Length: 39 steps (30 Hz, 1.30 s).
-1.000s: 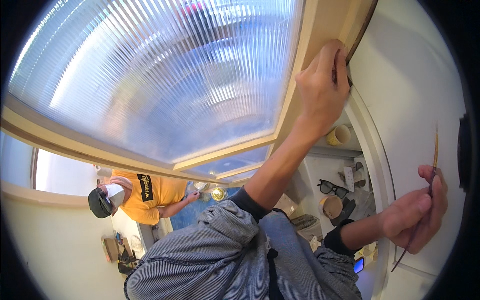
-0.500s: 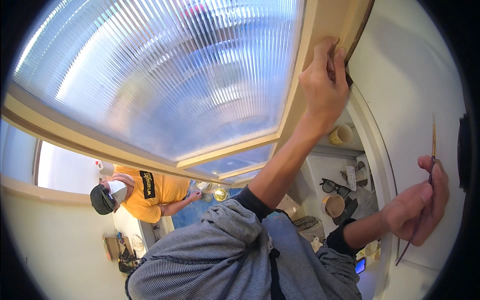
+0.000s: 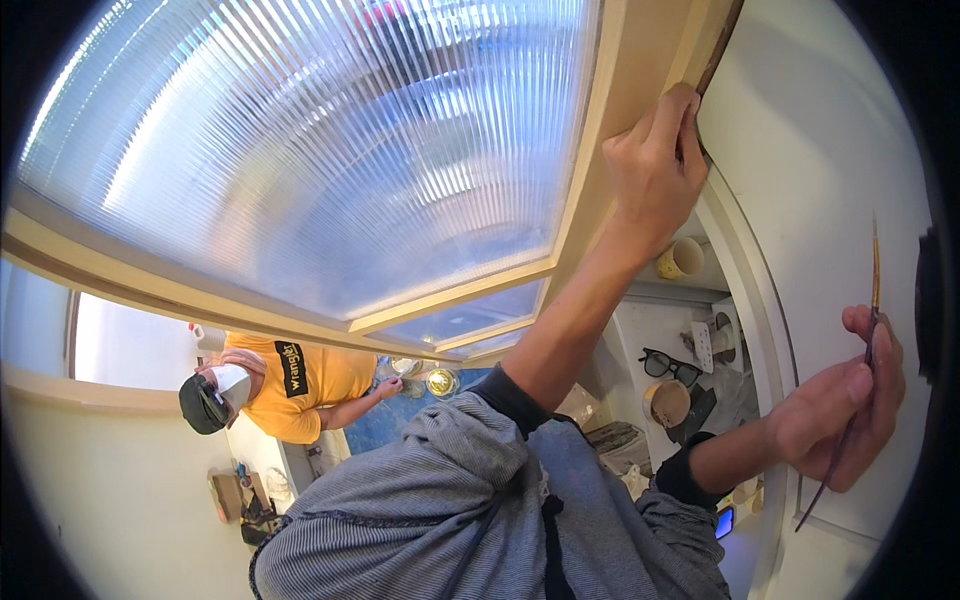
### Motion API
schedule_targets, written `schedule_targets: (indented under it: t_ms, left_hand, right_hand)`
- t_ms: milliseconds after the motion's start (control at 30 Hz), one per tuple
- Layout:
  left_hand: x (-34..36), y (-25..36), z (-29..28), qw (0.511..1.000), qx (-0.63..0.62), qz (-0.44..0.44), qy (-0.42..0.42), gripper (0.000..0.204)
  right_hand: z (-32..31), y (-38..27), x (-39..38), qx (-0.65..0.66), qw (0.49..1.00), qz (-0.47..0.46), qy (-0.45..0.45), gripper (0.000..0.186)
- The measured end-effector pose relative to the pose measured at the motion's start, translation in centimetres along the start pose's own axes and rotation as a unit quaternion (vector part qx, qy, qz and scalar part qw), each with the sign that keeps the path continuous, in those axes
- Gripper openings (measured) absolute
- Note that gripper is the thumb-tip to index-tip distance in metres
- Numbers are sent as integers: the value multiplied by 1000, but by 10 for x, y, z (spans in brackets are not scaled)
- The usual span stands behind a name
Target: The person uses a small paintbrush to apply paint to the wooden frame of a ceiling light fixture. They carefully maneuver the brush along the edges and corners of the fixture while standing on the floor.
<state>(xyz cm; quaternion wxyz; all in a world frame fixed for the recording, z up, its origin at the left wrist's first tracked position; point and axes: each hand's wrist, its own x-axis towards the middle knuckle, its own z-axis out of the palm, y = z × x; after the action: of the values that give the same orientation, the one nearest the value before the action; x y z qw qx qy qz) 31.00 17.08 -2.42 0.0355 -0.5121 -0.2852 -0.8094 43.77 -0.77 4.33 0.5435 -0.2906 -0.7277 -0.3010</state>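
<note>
A thin paintbrush (image 3: 874,285) with a long dark handle rests in my right hand (image 3: 840,415), its pale tip pointing up beside the white wall. The thumb and fingers close round its middle. My left hand (image 3: 655,175) is raised to the cream wooden frame (image 3: 632,75) of a ribbed glass panel (image 3: 380,130). Its fingers are pinched together at the frame's outer edge, by a dark brown strip (image 3: 722,45). Whatever lies between those fingertips, if anything, is hidden.
Below my arms, shelves hold a yellowish cup (image 3: 680,258), dark glasses (image 3: 670,367) and a round tub (image 3: 667,404). At lower left, a person in a yellow shirt (image 3: 325,375) and mask works near a gold-coloured tin (image 3: 441,383). A white wall (image 3: 810,170) stands close on my right.
My left hand has shifted slightly right and down, onto the frame's outer edge. The right hand, still holding the paintbrush, has moved a little right in the picture.
</note>
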Motion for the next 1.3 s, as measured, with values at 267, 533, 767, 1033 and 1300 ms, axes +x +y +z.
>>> schedule_targets:
  t_ms: [267,533,767,1033,1300]
  left_hand:
    - [8,14,-9,997,6,-79,9,11]
    - [7,9,3,997,-14,-39,69,5]
    - [6,16,1,995,-3,-89,42,4]
    - [3,14,-13,978,-69,-196,4,10]
    - [17,26,-9,994,-3,-112,-9,6]
  right_hand:
    - [5,-2,4,-33,999,-19,-13,31]
    - [-1,-1,-5,27,1000,4,4,28]
    - [5,-6,6,-45,999,-14,-22,31]
    - [2,-3,0,22,1000,-2,-7,30]
    - [7,-4,5,-31,999,-6,11,29]
